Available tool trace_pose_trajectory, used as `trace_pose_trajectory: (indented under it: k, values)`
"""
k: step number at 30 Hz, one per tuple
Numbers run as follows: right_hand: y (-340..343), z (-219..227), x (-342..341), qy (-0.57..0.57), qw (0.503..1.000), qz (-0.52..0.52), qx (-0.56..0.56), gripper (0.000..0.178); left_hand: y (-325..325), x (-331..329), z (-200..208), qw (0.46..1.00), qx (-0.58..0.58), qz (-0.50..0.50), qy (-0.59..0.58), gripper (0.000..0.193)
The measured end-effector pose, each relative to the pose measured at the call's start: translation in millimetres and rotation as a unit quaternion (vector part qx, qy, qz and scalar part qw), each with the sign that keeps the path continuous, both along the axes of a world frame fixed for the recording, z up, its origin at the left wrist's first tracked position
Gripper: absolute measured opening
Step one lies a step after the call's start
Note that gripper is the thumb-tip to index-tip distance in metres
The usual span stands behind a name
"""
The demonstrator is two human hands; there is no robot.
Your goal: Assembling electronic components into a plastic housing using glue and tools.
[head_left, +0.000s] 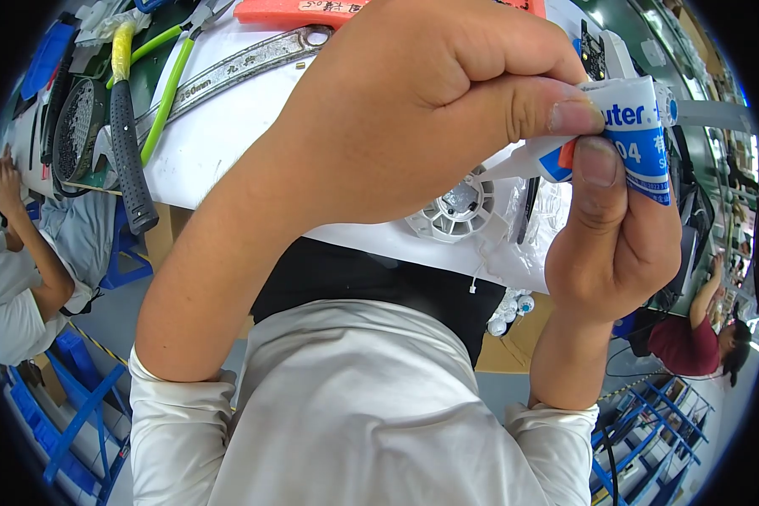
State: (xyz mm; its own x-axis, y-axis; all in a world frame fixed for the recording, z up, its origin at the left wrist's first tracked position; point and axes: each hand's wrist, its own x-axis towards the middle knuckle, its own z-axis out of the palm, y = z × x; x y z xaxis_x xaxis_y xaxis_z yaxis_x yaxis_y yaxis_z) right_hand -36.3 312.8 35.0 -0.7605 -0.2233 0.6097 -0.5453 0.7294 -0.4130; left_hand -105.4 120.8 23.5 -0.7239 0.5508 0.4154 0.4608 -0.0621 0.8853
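My left hand (pixel 434 105) reaches across to the right and pinches a white and blue squeeze tube (pixel 637 126) between thumb and fingers. From below, my right hand (pixel 616 236) presses the same tube with its thumb and bent fingers. The tube looks flattened and creased, and its tapered white end (pixel 514 164) points left and down. Beneath it, on the white table, lies a round white plastic part (pixel 464 207) with spokes and a metallic centre. My left hand partly covers this part. A small red piece (pixel 567 154) shows between my thumbs.
An adjustable wrench (pixel 228 80), pliers with green handles (pixel 170 88) and a black-handled hammer (pixel 129 143) lie at the left. Near them stands a dark container of small parts (pixel 78 118). Clear plastic wrap (pixel 544 223) lies at the right. Other people sit at both sides.
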Motion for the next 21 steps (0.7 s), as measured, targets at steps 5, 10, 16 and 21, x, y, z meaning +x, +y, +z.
trace_pose_trajectory:
  k: [5,10,16,21]
  values:
    - [1.2,-3.8,-0.5,0.000,1.000,0.016,-0.016,0.024,-2.1,0.8,-1.0,1.000,0.003,0.000,0.009,0.018]
    - [-1.1,-8.9,-5.4,0.026,0.998,0.032,-0.042,0.024,-3.7,0.6,-2.1,1.000,0.005,0.002,0.016,0.018]
    - [2.2,-4.4,-2.1,-0.007,0.999,0.042,-0.031,0.025,-6.5,1.1,-3.3,1.000,0.008,0.004,0.026,0.019]
    - [2.2,-6.3,-2.3,0.001,0.999,0.045,-0.020,0.026,-6.6,-0.1,-4.9,0.999,0.011,0.005,0.034,0.019]
